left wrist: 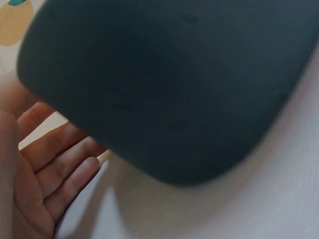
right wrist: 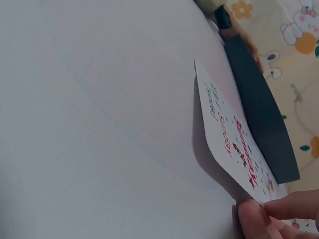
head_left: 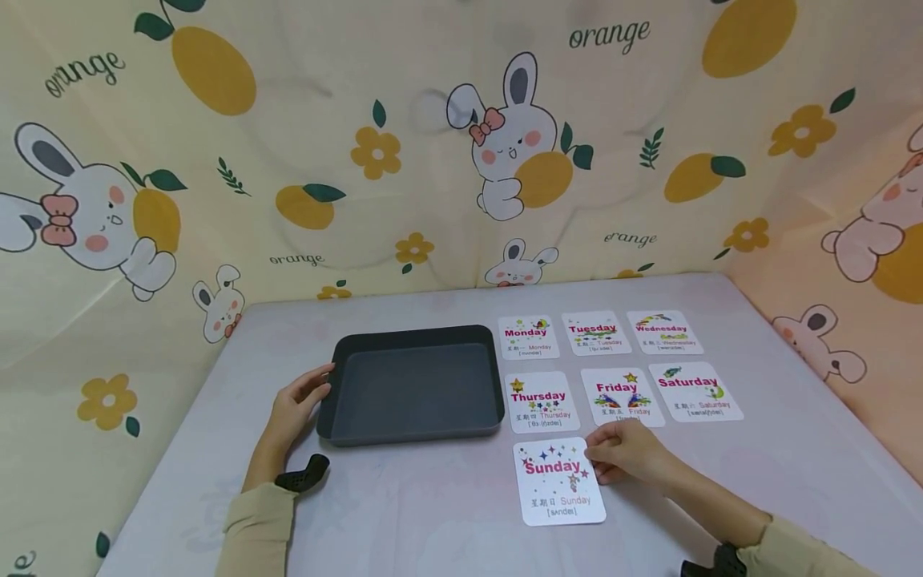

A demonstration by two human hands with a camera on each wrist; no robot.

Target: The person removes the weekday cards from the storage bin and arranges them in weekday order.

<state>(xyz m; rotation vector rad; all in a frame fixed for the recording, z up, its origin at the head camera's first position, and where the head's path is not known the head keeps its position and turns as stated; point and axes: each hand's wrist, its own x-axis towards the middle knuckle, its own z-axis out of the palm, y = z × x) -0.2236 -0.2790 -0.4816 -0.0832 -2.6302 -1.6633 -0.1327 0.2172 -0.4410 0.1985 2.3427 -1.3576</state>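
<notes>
My left hand (head_left: 294, 410) holds a dark grey rectangular tray (head_left: 418, 391) by its left side. The left wrist view looks at the dark underside of the tray (left wrist: 169, 94), with the left fingers (left wrist: 62, 159) at its edge and partly hidden behind it. Thumb and forefinger of my right hand (head_left: 636, 453) pinch the right edge of a white "Sunday" flash card (head_left: 558, 493). From the right wrist, that card (right wrist: 224, 129) appears slightly raised and tilted, its shadow falling on the tabletop beneath it.
Two rows of day cards lie beyond the right hand: Monday (head_left: 529, 338), Tuesday (head_left: 597, 333), Wednesday (head_left: 665, 332), then Thursday (head_left: 542, 402), Friday (head_left: 623, 397) and Saturday (head_left: 695, 393). A printed cloth (head_left: 433, 160) hangs behind the pale table (head_left: 418, 513).
</notes>
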